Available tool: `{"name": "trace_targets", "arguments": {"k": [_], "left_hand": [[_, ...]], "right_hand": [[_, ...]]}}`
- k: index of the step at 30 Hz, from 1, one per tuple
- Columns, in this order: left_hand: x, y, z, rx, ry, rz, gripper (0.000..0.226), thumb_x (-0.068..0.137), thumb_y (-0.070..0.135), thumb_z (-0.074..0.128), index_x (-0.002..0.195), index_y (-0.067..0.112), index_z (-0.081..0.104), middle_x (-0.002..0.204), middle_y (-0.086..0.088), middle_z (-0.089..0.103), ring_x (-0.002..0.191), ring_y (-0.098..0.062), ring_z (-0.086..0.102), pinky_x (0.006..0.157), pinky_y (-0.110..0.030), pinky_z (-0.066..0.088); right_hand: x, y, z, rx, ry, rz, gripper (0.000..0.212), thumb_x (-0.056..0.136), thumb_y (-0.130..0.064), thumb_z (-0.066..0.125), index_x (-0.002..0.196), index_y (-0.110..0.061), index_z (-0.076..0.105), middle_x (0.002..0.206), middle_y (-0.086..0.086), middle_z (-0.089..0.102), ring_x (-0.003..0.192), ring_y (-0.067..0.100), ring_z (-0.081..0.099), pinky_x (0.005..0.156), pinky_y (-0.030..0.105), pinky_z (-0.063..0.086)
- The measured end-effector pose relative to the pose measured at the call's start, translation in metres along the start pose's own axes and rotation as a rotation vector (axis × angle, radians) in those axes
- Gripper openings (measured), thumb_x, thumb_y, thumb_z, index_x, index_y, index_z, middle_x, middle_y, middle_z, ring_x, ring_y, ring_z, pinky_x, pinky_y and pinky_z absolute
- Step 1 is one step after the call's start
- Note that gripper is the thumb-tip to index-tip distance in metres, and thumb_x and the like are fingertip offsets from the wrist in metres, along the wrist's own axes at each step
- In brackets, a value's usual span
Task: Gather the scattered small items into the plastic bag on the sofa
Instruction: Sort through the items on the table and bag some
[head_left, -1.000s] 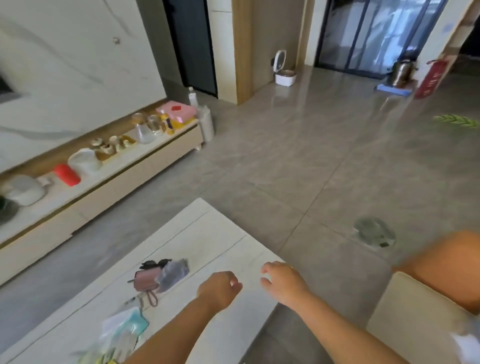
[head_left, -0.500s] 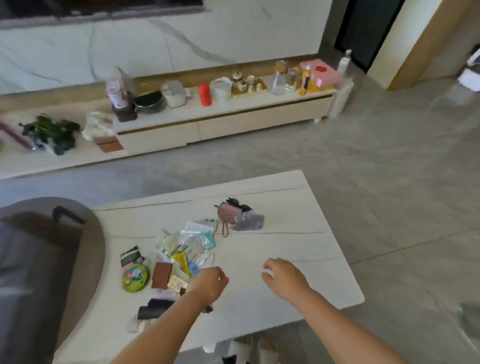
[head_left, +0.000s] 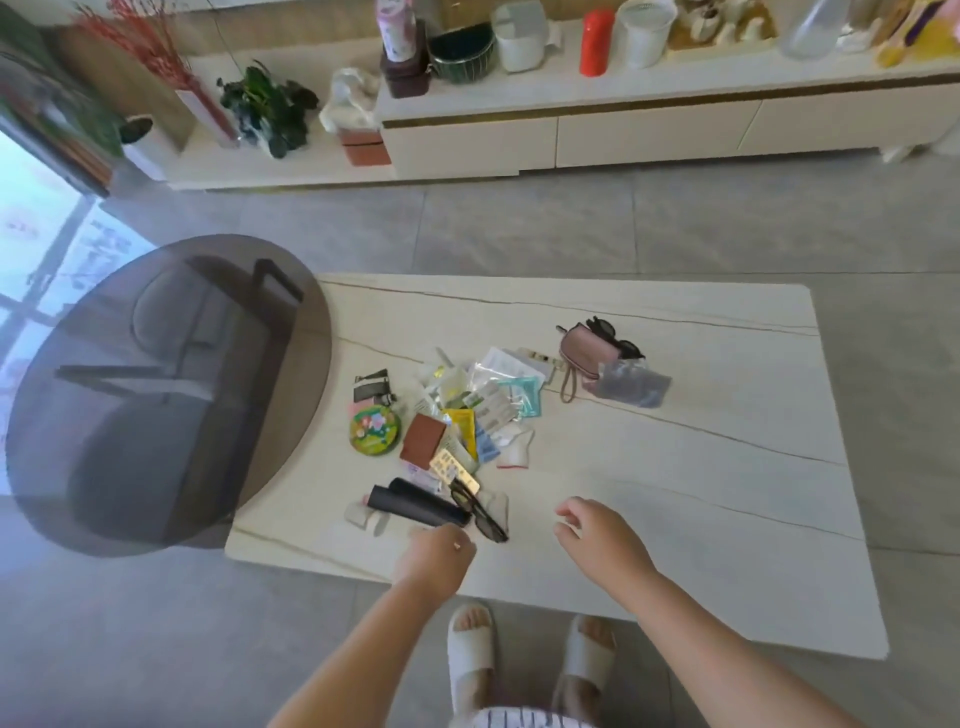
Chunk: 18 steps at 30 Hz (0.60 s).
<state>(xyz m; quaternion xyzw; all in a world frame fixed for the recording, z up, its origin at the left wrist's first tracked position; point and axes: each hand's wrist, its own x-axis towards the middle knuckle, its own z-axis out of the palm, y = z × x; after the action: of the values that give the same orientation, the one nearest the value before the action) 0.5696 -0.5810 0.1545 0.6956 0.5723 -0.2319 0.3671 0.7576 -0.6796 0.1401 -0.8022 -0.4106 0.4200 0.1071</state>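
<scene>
The small items (head_left: 467, 415) lie in a loose heap on the pale marble-look coffee table (head_left: 727, 467), left of its middle: sachets and clear packets, a brown wallet (head_left: 423, 439), a round green tin (head_left: 375, 430), a blister strip of pills (head_left: 453, 472), a black case (head_left: 415, 504) and a pair of dark glasses (head_left: 480, 512) nearest the front edge. A pink pouch (head_left: 589, 351) with a wrist strap sits a little apart to the right, with sunglasses (head_left: 613, 335) behind it and a greyish clear packet (head_left: 631, 384) against it. The left hand (head_left: 436, 558) hangs over the front edge just beside the glasses and case, fingers curled under (whether it pinches anything I cannot tell). The right hand (head_left: 597, 535) hovers above bare tabletop, fingers loosely bent, holding nothing. A smoked-glass round table (head_left: 156, 395) overlaps the coffee table's left end. Neither the plastic bag nor the sofa is in view. White slippers (head_left: 470, 654) show below the table edge.
</scene>
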Motion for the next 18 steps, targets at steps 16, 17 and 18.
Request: {"name": "trace_targets", "arguments": {"k": [16,17,18], "left_hand": [[0.171,-0.11,0.027,0.0,-0.004,0.03,0.041,0.094,0.028,0.05,0.135,0.023,0.048,0.135,0.0,0.052,0.12,-0.018,0.054,0.096,-0.028,0.045],[0.182,-0.115,0.029,0.022,0.007,0.045,0.042,0.094,0.027,0.051,0.135,0.023,0.049,0.136,0.0,0.051,0.12,-0.019,0.054,0.097,-0.029,0.045],[0.191,-0.119,0.031,0.038,0.012,0.049,0.042,0.093,0.026,0.051,0.135,0.022,0.049,0.135,-0.001,0.051,0.12,-0.02,0.053,0.097,-0.03,0.045]], "right_hand": [[0.126,-0.031,0.174,-0.021,0.023,0.12,0.036,0.092,-0.035,0.053,0.125,-0.021,0.049,0.112,-0.001,0.059,0.102,0.017,0.058,0.075,0.026,0.048],[0.133,-0.031,0.184,-0.024,0.032,0.122,0.038,0.091,-0.035,0.054,0.126,-0.021,0.047,0.114,-0.001,0.059,0.104,0.017,0.057,0.076,0.024,0.047],[0.14,-0.031,0.194,-0.033,0.041,0.123,0.04,0.091,-0.035,0.055,0.127,-0.021,0.045,0.116,0.0,0.058,0.105,0.017,0.056,0.077,0.023,0.045]]}}
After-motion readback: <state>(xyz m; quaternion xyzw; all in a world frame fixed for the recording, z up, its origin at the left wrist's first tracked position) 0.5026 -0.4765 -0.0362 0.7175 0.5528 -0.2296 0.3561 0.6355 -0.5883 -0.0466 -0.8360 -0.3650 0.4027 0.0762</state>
